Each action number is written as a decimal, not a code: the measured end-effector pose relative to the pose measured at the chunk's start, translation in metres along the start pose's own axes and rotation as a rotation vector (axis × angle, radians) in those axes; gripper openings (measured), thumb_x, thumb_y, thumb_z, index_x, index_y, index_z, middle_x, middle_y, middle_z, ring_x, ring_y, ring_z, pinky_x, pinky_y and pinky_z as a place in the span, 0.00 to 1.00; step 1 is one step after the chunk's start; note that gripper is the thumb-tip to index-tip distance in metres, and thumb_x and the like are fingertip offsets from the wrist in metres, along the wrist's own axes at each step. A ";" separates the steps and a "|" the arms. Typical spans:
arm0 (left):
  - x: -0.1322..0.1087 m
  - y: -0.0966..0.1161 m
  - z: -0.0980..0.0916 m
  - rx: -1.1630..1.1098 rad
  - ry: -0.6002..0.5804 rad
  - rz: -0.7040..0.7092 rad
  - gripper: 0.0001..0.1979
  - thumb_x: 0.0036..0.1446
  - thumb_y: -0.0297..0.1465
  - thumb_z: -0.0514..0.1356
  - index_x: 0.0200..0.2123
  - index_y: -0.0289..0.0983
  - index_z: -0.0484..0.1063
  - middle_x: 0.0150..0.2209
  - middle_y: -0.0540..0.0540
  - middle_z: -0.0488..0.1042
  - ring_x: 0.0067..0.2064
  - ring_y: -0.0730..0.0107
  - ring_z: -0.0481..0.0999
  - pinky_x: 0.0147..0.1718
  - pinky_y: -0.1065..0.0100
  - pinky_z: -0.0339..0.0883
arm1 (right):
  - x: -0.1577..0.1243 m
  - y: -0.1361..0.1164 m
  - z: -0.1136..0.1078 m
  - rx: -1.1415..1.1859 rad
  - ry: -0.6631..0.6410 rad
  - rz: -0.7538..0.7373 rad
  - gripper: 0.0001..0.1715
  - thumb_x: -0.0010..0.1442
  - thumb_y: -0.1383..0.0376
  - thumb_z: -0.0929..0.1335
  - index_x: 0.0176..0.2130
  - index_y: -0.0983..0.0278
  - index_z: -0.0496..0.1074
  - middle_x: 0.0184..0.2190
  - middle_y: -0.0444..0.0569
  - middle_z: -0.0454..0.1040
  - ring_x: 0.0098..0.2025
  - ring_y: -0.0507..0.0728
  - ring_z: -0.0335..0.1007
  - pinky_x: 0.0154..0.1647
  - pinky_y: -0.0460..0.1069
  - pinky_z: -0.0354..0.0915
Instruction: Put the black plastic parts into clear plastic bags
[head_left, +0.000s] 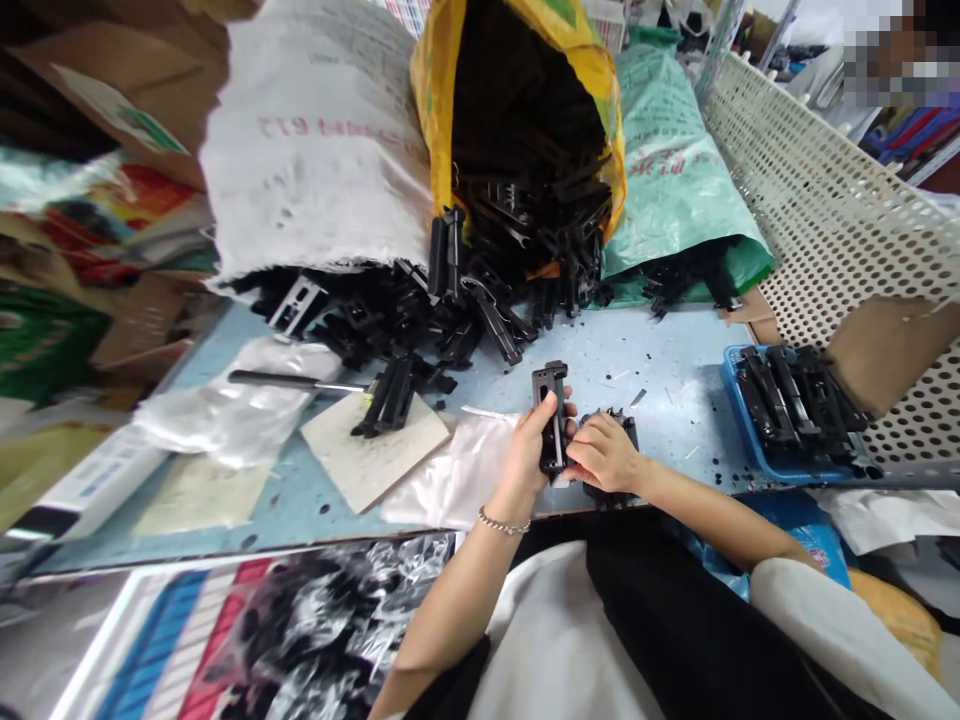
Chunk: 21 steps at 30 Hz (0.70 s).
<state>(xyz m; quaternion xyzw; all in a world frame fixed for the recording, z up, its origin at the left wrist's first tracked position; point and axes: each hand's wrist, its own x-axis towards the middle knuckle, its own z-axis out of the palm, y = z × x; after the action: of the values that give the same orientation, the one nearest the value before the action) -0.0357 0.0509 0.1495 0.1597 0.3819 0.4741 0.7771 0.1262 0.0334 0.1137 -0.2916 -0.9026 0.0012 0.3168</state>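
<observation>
My left hand [534, 448] is wrapped round a long black plastic part [550, 392] and holds it upright over the near edge of the blue table [660, 380]. My right hand [604, 452] is closed in a pinch at the lower end of the same part. Under my right hand sits another black part [626, 428], mostly hidden. A heap of similar black plastic parts [450, 310] spills from the sacks just beyond my hands.
A white sack [322, 150], a yellow sack [525, 120] and a green sack [675, 170] lie at the back. A blue tray [739, 420] of black parts stands right, below a perforated panel [825, 200]. Clear plastic bags [232, 410], a rod [285, 380] and cardboard [375, 450] lie left.
</observation>
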 end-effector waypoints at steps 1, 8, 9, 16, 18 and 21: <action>0.001 -0.002 0.000 -0.016 -0.002 -0.069 0.29 0.48 0.47 0.74 0.46 0.32 0.77 0.31 0.49 0.77 0.27 0.76 0.76 0.26 0.74 0.71 | 0.003 0.004 -0.003 0.037 -0.051 -0.011 0.21 0.72 0.47 0.62 0.37 0.57 0.73 0.34 0.48 0.72 0.38 0.60 0.68 0.39 0.58 0.67; -0.007 -0.009 0.008 0.008 0.055 -0.432 0.20 0.56 0.46 0.69 0.31 0.35 0.72 0.24 0.49 0.72 0.23 0.70 0.74 0.21 0.69 0.71 | 0.032 0.019 -0.025 0.328 -0.316 -0.153 0.22 0.66 0.46 0.69 0.28 0.56 0.69 0.25 0.45 0.65 0.30 0.59 0.63 0.35 0.57 0.66; -0.011 -0.011 0.008 0.011 0.087 -0.243 0.20 0.56 0.47 0.68 0.35 0.35 0.73 0.27 0.48 0.73 0.24 0.71 0.74 0.22 0.70 0.71 | 0.032 0.015 -0.022 0.358 -0.261 -0.096 0.24 0.67 0.45 0.66 0.27 0.57 0.68 0.25 0.45 0.65 0.31 0.59 0.63 0.35 0.57 0.66; -0.028 -0.007 -0.020 0.380 0.263 0.957 0.39 0.42 0.40 0.78 0.55 0.44 0.64 0.47 0.47 0.74 0.36 0.72 0.76 0.41 0.66 0.75 | 0.040 -0.003 0.015 0.810 -0.140 0.431 0.31 0.74 0.45 0.53 0.30 0.61 0.64 0.27 0.45 0.66 0.31 0.55 0.63 0.35 0.51 0.65; -0.022 -0.005 -0.034 0.435 0.295 0.776 0.32 0.48 0.42 0.75 0.53 0.42 0.66 0.44 0.47 0.75 0.37 0.69 0.78 0.42 0.64 0.75 | 0.061 0.025 0.026 0.837 -0.160 0.504 0.28 0.72 0.45 0.59 0.32 0.61 0.67 0.29 0.45 0.68 0.34 0.54 0.65 0.39 0.50 0.66; -0.005 -0.022 -0.054 0.497 0.234 0.364 0.24 0.56 0.48 0.66 0.47 0.37 0.72 0.41 0.43 0.79 0.39 0.60 0.81 0.42 0.60 0.76 | 0.106 0.088 0.047 0.811 0.087 1.057 0.18 0.68 0.49 0.67 0.37 0.61 0.68 0.34 0.45 0.69 0.40 0.54 0.66 0.44 0.49 0.66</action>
<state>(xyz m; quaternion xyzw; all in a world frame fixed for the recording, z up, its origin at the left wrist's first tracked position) -0.0636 0.0299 0.1032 0.3546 0.5377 0.5127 0.5676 0.0788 0.1705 0.1201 -0.5522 -0.5525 0.4840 0.3943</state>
